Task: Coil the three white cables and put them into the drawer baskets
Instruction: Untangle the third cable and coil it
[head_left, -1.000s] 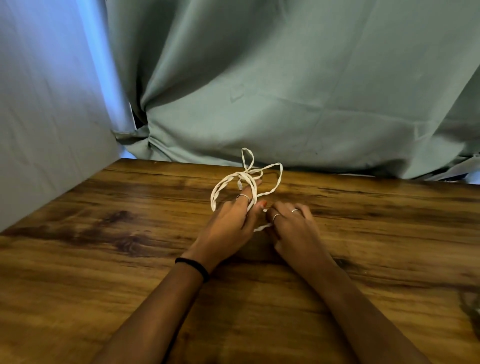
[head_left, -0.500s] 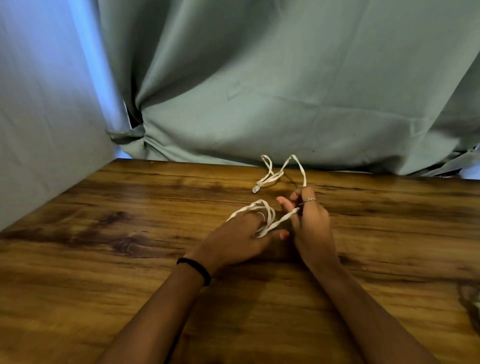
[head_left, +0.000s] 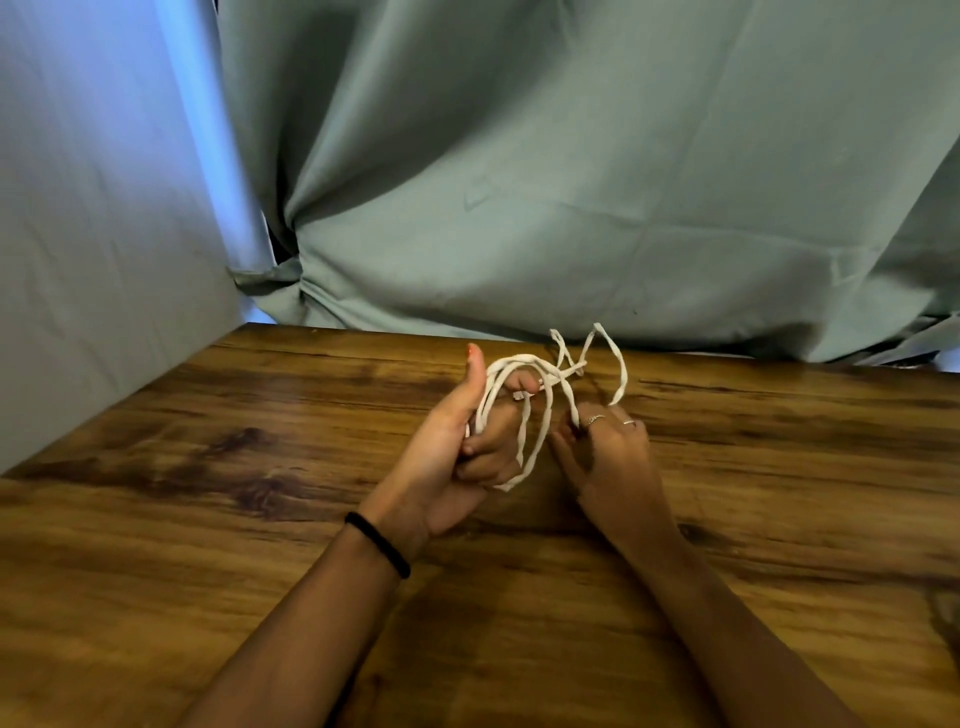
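Observation:
One white cable (head_left: 540, 431) is in view, held above the wooden table (head_left: 208, 493). Several loops of it run around the fingers of my left hand (head_left: 457, 447), which is turned palm-up with the thumb raised. My right hand (head_left: 608, 452) pinches a strand of the same cable just to the right of the loops. The loose end rises in a small twisted loop toward the curtain. The other two cables and the drawer baskets are out of sight.
A grey-green curtain (head_left: 571, 182) hangs along the table's far edge, and a pale fabric panel (head_left: 93, 234) borders the left side. A black band sits on my left wrist. A dark mark shows at the table's right edge (head_left: 948, 618).
My left hand has turned from palm-down to palm-up and lifted, with more cable looped around its fingers. My right hand has shifted slightly right, still pinching the strand.

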